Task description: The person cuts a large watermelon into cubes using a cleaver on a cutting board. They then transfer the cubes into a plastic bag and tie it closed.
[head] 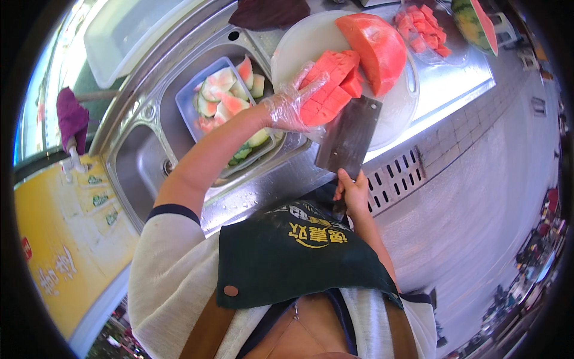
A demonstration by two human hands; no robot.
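A clear plastic glove covers my left hand [293,101], whose fingers spread over a block of cut watermelon flesh [329,87] on a round white cutting board [291,49]. My bare right hand [352,190] grips the handle of a broad cleaver [352,134]. The cleaver's blade lies beside the cut block, over the board's near edge. A large peeled piece of watermelon [379,51] rests on the board behind the block. Watermelon cubes [421,29] fill part of a clear plastic container at the upper right. Next to it is a watermelon piece with rind [473,24].
Watermelon rinds [219,89] lie in a plastic bin [184,101] in the steel sink [134,150] at left. A translucent tub [101,54] stands beyond the sink. A purple cloth [71,119] covers a tap-like fitting. A slotted drain cover [397,179] lies in the floor at right.
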